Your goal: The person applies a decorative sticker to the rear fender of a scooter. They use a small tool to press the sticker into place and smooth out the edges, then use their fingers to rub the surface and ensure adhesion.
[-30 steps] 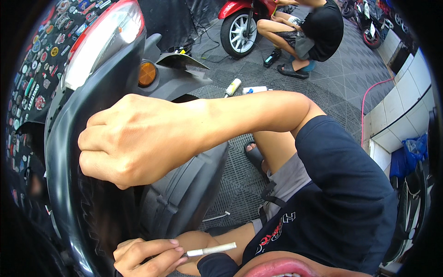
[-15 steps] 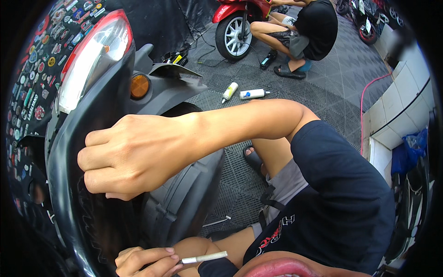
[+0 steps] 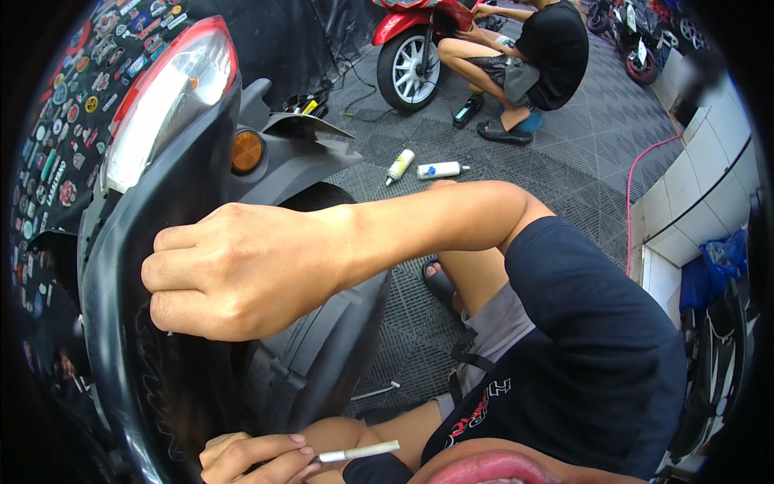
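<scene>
Slight shift of the right fist; left grip unchanged

At left we find the dark front panel (image 3: 121, 323), the right hand (image 3: 230, 270) closed over it. The fist has shifted only slightly, so we judge work stays on this area; contact, and anything inside it, we cannot tell. Near, just right of the panel, the left hand (image 3: 258, 458) still pinches a slim white stick (image 3: 359, 452). Farther right, two bottles (image 3: 400, 166) (image 3: 440, 170) lie on the floor (image 3: 419, 355).
</scene>
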Demonstrator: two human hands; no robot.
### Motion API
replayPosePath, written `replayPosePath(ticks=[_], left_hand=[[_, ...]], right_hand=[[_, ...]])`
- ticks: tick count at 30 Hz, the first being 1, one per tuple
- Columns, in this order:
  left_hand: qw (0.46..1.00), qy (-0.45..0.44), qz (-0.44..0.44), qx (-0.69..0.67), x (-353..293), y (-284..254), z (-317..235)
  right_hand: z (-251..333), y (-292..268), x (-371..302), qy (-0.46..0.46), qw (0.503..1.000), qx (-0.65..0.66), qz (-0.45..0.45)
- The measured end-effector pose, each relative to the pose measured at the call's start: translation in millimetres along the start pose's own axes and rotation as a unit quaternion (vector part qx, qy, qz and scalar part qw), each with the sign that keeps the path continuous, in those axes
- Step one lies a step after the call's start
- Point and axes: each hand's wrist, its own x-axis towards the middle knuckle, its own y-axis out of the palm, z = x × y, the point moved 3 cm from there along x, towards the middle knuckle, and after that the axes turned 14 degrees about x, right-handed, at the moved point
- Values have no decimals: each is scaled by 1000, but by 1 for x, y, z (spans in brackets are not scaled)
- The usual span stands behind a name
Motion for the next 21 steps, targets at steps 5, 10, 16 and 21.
replayPosePath(ticks=[5, 10, 16, 21], left_hand=[[1000, -4, -11, 8, 2, 0, -4], [999, 26, 43, -5, 3, -8, 3], [995, -9, -93, -18, -4, 2, 4], [997, -6, -68, -22, -3, 0, 3]], right_hand=[[12, 4, -1, 39, 997, 49, 47], [-5, 8, -14, 45, 990, 130, -23], [1, 1, -5, 83, 989, 122, 4], [3, 8, -6, 104, 990, 95, -18]])
